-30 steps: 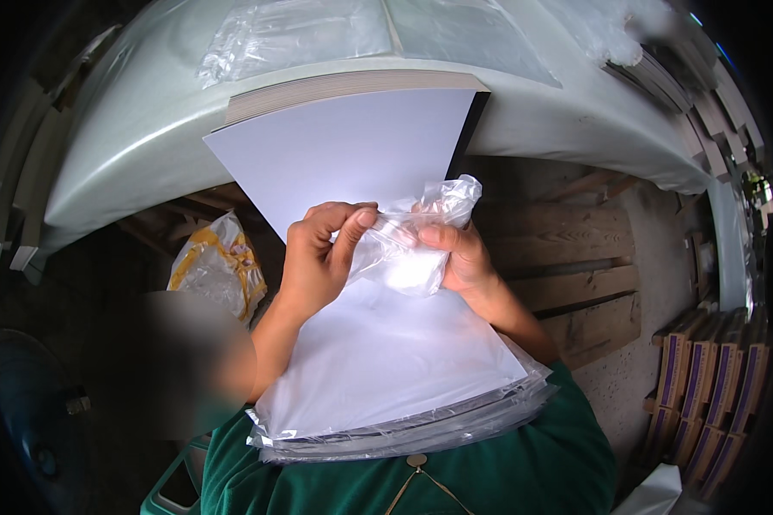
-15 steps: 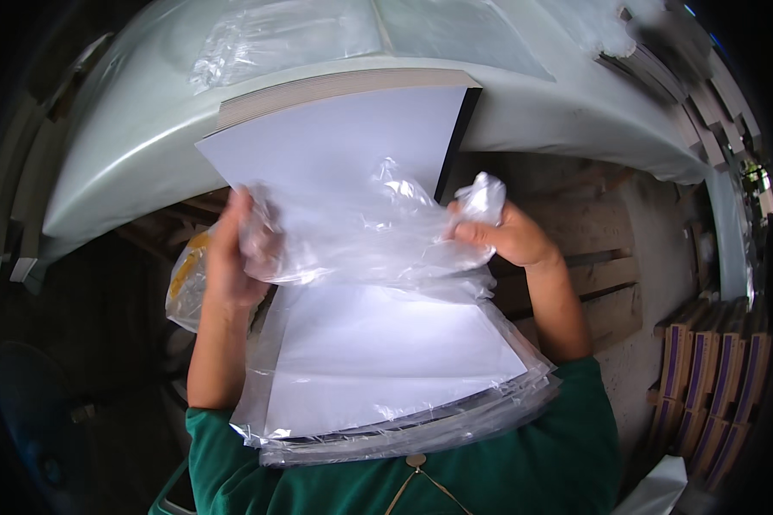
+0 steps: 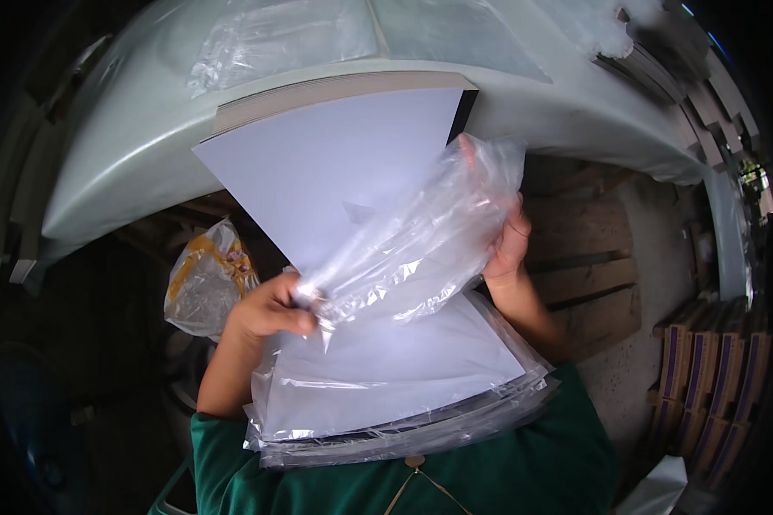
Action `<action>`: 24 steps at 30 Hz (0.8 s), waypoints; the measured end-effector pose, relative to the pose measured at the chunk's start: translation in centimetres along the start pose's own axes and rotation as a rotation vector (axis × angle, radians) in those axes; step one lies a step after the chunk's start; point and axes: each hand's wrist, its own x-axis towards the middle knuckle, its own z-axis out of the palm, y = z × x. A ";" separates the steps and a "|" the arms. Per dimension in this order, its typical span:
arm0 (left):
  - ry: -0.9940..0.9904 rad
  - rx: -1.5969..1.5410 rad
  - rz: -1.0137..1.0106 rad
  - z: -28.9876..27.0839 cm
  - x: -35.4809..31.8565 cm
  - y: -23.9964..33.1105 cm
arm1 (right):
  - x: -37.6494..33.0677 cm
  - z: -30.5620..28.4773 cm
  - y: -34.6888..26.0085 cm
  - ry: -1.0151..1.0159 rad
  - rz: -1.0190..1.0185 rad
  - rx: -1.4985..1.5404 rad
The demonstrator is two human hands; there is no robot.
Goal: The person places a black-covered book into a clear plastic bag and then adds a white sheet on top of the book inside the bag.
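- We hold a clear plastic bag (image 3: pixel 412 249) stretched across the centre of the frame, between both hands.
- Left hand (image 3: pixel 270 311), centre-left: fingers closed, pinching the bag's lower corner.
- Right hand (image 3: pixel 505 245), centre-right: it sits behind the film, fingers curled onto the bag's upper end; how tight the grip is, we cannot tell through the plastic.
- The bag looks empty and crumpled, mouth not visibly spread; we judge it is not yet opened for loading.
- Below the bag, a white sheet (image 3: pixel 343 172) runs from the table edge at top centre down to our lap, lying bare and not in the held bag.
- Lower centre: a stack of bagged sheets (image 3: pixel 404 421) rests against the green shirt (image 3: pixel 507 472); we read these as the finished part.
- Left to do, by our judgement: open the bag and slide the bare sheet in.
- Table (image 3: pixel 129 163) in the upper frame carries more loose plastic film (image 3: pixel 275 39).
- Centre-left, below the table: a yellow-and-clear sack (image 3: pixel 202 279). Right edge: stacked cartons (image 3: pixel 704 369).
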 end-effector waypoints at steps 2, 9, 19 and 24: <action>0.125 -0.402 0.222 0.7 0.2 1.3 | 0.5 1.3 0.9 -0.011 -0.025 -0.052; -0.160 -0.381 0.451 0.9 0.9 7.2 | 4.3 1.6 0.6 0.517 -1.093 -1.339; 0.623 1.263 0.782 3.0 -1.3 10.2 | 1.7 6.7 -1.3 0.391 -1.026 -2.139; -0.174 0.561 0.147 3.3 -5.5 9.6 | -8.3 7.0 -3.1 -0.033 -0.533 -1.770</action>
